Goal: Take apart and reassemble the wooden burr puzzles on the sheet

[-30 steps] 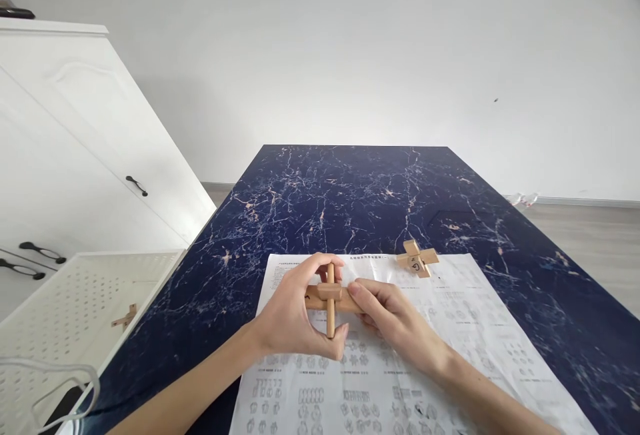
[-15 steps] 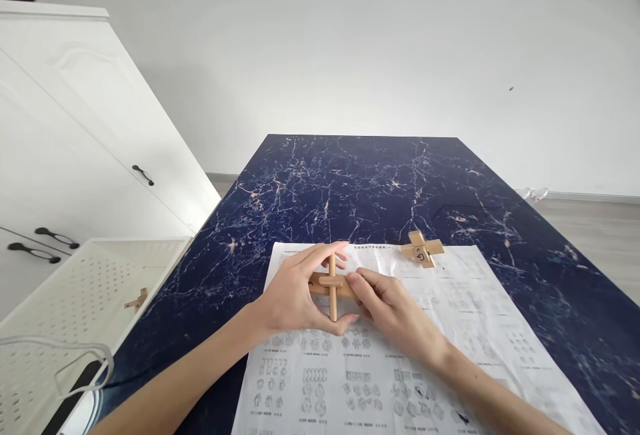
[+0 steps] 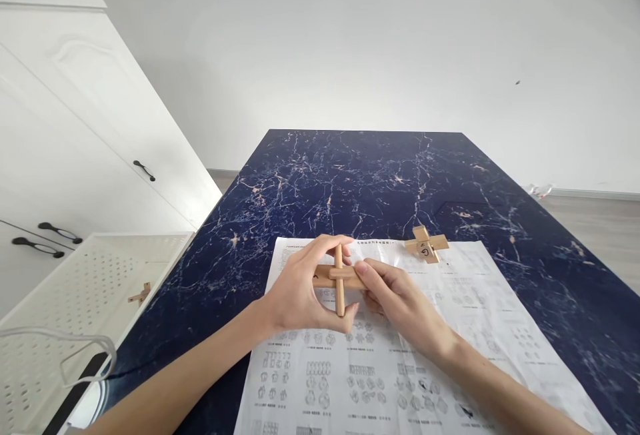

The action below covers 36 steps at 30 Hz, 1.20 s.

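A wooden interlocking puzzle (image 3: 340, 283), made of a long bar lying crosswise and a thin rod crossing it, is held between both hands above the instruction sheet (image 3: 320, 382). My left hand (image 3: 300, 285) curls round its left end, with a finger at the rod's top and the thumb near its bottom. My right hand (image 3: 393, 295) pinches the bar's right end between thumb and fingers. Part of the bar is hidden by the fingers. Beyond the right hand, a second wooden puzzle (image 3: 427, 244), cross-shaped and marked with a letter, rests on the sheet's upper edge.
The sheet lies on a dark blue marble-patterned table (image 3: 350, 182). At the left stands a white perforated basket (image 3: 95, 282) with a small wooden puzzle (image 3: 140, 294) and a white cable (image 3: 75, 338) in it. A white cabinet (image 3: 90, 122) rises behind the basket.
The crosswise piece at the rod has slid slightly right toward my right thumb. Both hands keep their grip, and the whole view has shifted a little.
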Motion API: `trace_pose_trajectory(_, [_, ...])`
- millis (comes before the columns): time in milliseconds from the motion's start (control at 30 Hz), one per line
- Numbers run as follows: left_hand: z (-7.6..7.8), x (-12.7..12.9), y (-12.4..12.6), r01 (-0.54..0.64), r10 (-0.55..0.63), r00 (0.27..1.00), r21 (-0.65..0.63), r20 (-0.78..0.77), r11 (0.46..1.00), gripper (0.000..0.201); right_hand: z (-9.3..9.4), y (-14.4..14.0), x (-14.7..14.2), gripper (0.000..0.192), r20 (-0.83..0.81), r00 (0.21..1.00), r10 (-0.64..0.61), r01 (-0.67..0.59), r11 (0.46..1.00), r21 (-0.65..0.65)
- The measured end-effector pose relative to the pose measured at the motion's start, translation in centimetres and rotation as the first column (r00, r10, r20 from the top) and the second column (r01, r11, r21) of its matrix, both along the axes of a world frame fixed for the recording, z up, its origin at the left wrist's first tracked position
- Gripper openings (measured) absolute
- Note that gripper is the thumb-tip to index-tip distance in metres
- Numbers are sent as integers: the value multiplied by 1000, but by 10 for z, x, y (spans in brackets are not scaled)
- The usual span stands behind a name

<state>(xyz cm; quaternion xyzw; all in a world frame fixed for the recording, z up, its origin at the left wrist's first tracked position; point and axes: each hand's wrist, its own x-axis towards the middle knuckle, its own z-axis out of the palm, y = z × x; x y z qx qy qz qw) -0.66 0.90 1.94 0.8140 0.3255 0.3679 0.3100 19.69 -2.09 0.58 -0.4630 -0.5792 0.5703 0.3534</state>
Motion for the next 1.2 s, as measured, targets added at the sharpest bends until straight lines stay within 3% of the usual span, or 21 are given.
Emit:
trace_pose_trajectory(233, [-9, 3, -3, 20, -20, 1000, -26, -4, 999, 83, -6, -2, -3, 59, -50, 998, -38, 35, 998, -52])
trace_pose_trajectory(500, [-3, 0, -1, -2, -9, 997, -130, -77, 991, 86, -5, 0, -3, 59, -149, 988, -31, 13, 992, -123])
trace_pose_trajectory(633, [-6, -5, 4, 55, -75, 993, -200, -94, 978, 89, -9, 2, 0, 62, -48, 998, -49, 45, 995, -85])
trace_pose_trajectory(767, [-8, -9, 10, 79, -99, 994, -315, -47, 946, 104, -11, 3, 1, 61, 50, 998, -43, 46, 997, -63])
trace_pose_trajectory(933, [-7, -11, 16, 101, -124, 991, -324, -51, 941, 88, -9, 4, 0, 60, -6, 998, -58, 58, 994, -97])
trace_pose_trajectory(1200, [-8, -17, 22, 142, -162, 986, -347, -30, 927, 85, -7, 9, 4, 54, -114, 992, -55, 35, 986, -165])
